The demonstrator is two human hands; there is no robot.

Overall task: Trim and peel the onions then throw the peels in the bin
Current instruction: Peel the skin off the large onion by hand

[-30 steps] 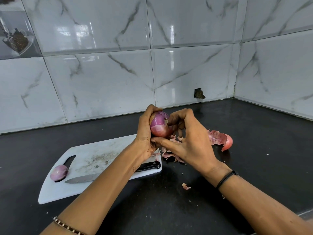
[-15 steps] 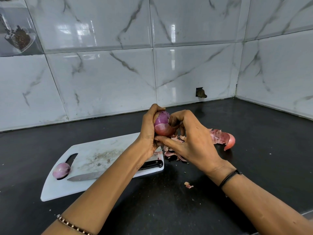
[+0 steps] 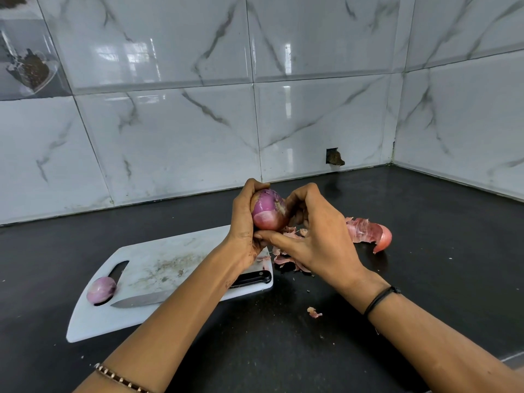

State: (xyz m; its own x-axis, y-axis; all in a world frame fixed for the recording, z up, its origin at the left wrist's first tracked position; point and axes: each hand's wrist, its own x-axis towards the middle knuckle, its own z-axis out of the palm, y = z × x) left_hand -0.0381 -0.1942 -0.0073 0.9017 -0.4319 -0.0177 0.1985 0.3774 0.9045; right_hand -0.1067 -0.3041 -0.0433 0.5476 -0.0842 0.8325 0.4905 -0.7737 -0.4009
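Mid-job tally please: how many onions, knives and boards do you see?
White plastic cutting board: 1
Black-handled steel knife: 1
Purple onions: 2 (held onion between left hand and right hand; peeled onion on the board)
Total: 4; pink peel scraps uncounted.

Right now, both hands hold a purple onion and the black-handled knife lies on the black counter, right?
No. Head view: the black-handled knife lies on the white cutting board. Left hand and right hand hold the purple onion.
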